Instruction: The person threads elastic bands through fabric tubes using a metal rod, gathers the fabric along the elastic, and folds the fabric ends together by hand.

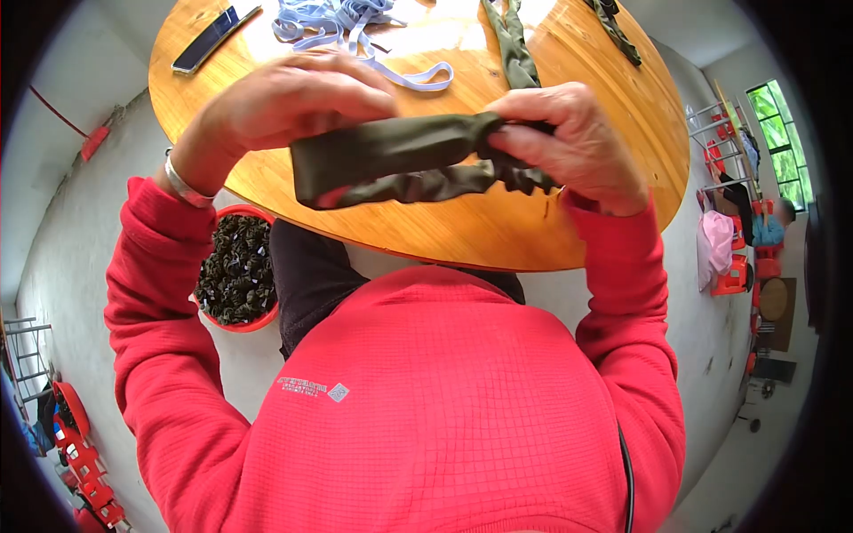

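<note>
A green band (386, 147), looped open above the worktop (656, 133) near its edge.
From the head view, the right hand (582, 147) pinches the gathered end between thumb and fingers; the left hand (302, 98) arches over the flat end, blurred, so I can't tell whether it grips. A firm right pinch and an even, untwisted spread would serve best here, clear of the blue tape (431, 86).

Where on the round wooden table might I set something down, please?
A wide bare patch of the round, yellowish wooden table lies between the right hand, the rightmost olive-green fabric strip and the table's right edge. A smaller one lies between the dark rectangular phone and the left hand. It is crowded around the tangled pale-blue straps.
</note>
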`<state>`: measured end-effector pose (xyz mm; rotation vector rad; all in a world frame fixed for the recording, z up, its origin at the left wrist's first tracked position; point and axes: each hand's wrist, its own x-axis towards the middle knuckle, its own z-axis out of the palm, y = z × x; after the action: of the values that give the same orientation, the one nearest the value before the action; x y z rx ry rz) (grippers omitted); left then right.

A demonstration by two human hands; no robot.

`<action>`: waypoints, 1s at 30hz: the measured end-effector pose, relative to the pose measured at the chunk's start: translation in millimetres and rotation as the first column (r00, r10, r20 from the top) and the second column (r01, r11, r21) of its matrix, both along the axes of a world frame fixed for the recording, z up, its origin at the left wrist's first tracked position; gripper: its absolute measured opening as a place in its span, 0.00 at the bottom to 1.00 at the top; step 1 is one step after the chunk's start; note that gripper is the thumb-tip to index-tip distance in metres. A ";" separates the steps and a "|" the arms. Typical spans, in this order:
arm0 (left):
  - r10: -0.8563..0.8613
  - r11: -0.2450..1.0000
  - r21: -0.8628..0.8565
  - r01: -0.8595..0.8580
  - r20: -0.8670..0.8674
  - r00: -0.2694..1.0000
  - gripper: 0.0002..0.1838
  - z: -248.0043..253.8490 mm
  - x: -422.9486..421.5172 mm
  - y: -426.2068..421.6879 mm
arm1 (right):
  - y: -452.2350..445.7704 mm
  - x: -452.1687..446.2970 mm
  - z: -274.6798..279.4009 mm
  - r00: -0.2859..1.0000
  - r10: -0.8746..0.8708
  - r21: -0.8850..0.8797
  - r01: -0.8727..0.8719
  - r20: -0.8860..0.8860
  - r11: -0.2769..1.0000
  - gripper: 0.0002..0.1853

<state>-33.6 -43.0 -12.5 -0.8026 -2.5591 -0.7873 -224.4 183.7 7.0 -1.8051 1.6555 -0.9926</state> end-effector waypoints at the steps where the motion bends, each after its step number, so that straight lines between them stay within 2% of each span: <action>1: 0.007 0.996 0.086 -0.002 -0.061 0.998 0.06 -6.1 5.3 -1.5 | 5.7 -4.6 6.0 0.999 -0.026 0.024 0.025 0.027 0.999 0.05; 2: 0.020 0.985 0.172 0.001 -0.121 0.992 0.06 -11.6 9.0 0.3 | 11.2 -8.6 10.5 0.997 -0.052 0.050 0.049 0.054 0.998 0.05; 3: -0.018 0.895 0.441 -0.066 0.185 0.983 0.06 -10.3 13.0 3.3 | 15.8 -12.1 13.2 0.998 -0.058 0.011 0.058 0.011 0.998 0.05; 4: -0.138 0.738 0.641 -0.210 0.448 0.883 0.06 -5.7 16.8 8.3 | 18.2 -14.1 13.2 1.000 -0.028 0.015 0.028 -0.003 1.000 0.05; 5: -0.319 0.539 0.739 -0.404 0.623 0.714 0.06 -2.3 19.5 12.8 | 19.7 -15.4 13.1 1.000 0.005 0.020 -0.004 -0.017 1.000 0.05; 6: -0.230 0.598 0.671 -0.438 0.667 0.708 0.06 -0.5 20.2 17.4 | 20.6 -15.5 12.9 0.999 0.037 0.027 -0.036 -0.031 0.999 0.05; 8: -0.039 0.691 0.515 -0.507 0.728 0.685 0.06 1.9 18.2 25.7 | 21.0 -11.7 15.3 1.000 -0.015 0.118 0.017 -0.015 0.993 0.06; 9: 0.055 0.741 0.464 -0.485 0.678 0.733 0.07 1.4 16.9 25.6 | 21.5 -8.8 15.5 0.999 -0.043 0.148 0.039 0.024 0.988 0.06; 10: 0.076 0.767 0.452 -0.455 0.640 0.765 0.07 1.8 16.4 26.1 | 21.4 -7.4 15.5 0.995 -0.073 0.178 0.061 0.061 0.982 0.06; 13: 0.129 0.854 0.375 -0.360 0.518 0.846 0.08 8.5 16.1 26.3 | 20.6 -11.5 6.8 0.999 -0.015 0.063 0.017 -0.037 0.998 0.05; 16: 0.144 0.887 0.313 -0.338 0.509 0.849 0.08 13.1 15.4 29.0 | 19.2 -6.3 3.4 0.995 -0.055 0.131 0.044 0.079 0.990 0.06; 19: 0.149 0.935 0.220 -0.278 0.467 0.872 0.07 11.0 11.0 31.7 | 9.9 -5.2 -9.6 0.999 0.044 0.002 -0.044 0.020 0.999 0.06; 22: 0.232 0.942 0.047 -0.331 0.619 0.750 0.09 11.3 3.9 45.9 | 0.4 6.5 -16.1 0.996 0.072 0.023 -0.071 -0.048 0.997 0.06; 23: 0.218 0.943 0.071 -0.324 0.603 0.767 0.10 7.5 1.0 49.5 | -2.5 11.7 -18.1 0.998 0.060 0.070 -0.058 -0.026 0.996 0.06; 26: 0.094 0.884 0.294 -0.364 0.651 0.753 0.09 -13.9 -5.8 52.9 | -11.9 18.6 -30.0 0.983 0.094 -0.047 -0.102 -0.155 0.994 0.06; 30: 0.062 0.837 0.331 -0.436 0.734 0.676 0.09 -13.1 -8.1 57.9 | -13.1 20.0 -24.4 0.984 0.074 0.113 -0.056 -0.160 0.992 0.09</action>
<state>-41.6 14.9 -25.6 0.0837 -2.7485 -1.8220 -204.4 170.6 -17.4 -1.8988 1.6999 -0.7285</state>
